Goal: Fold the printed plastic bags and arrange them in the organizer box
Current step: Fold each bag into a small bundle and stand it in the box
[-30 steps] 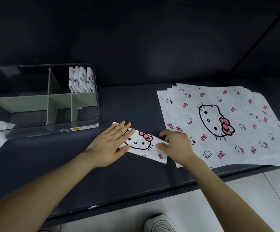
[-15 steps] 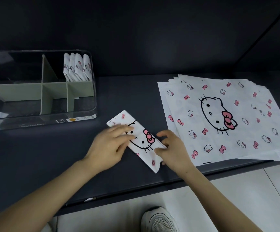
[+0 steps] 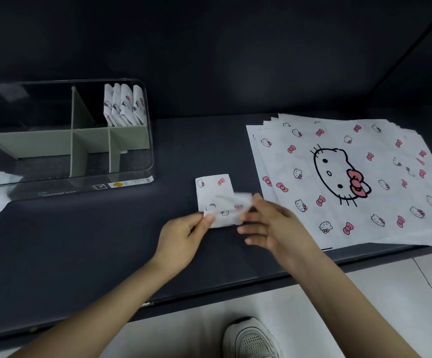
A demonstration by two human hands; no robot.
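1. The left hand pinches the near left corner of the partly folded bag, which lies on the counter between the organizer box and the stack of flat bags.
2. The right hand, blurred, is at the bag's raised flap; I cannot tell whether it is gripping the flap.
3. Four folded bags stand in the box's back right compartment.
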